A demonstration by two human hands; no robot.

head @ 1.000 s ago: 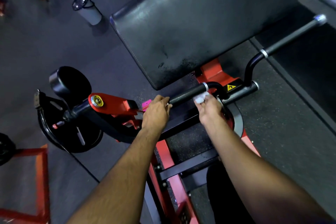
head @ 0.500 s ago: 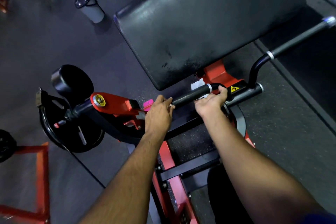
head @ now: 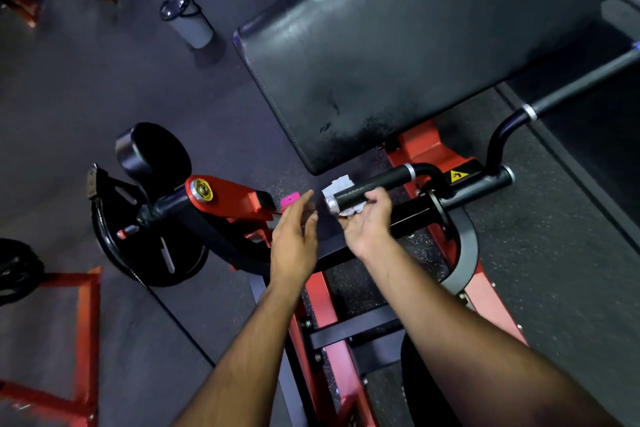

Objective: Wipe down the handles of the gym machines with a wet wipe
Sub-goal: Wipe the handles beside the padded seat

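Observation:
The near black handle [head: 375,184] of a red and black gym machine runs across the middle, its silver end cap pointing left. A white wet wipe [head: 338,184] is wrapped around that left end. My right hand [head: 367,224] holds the wipe from below, thumb over the grip. My left hand [head: 294,239] hovers just left of the end cap with straight fingers, touching nothing. A second black handle [head: 571,88] rises to the right, beyond both hands.
A large black pad [head: 398,55] slopes above the handle. A weight plate [head: 149,246] hangs on the machine's left arm beside a pink tag [head: 289,201]. A grey bottle [head: 188,19] stands on the dark floor. A red frame [head: 83,340] lies at lower left.
My left hand has let go of the handle's end and opened. My right hand has slid the wipe leftward along the grip, from the bend to the free end.

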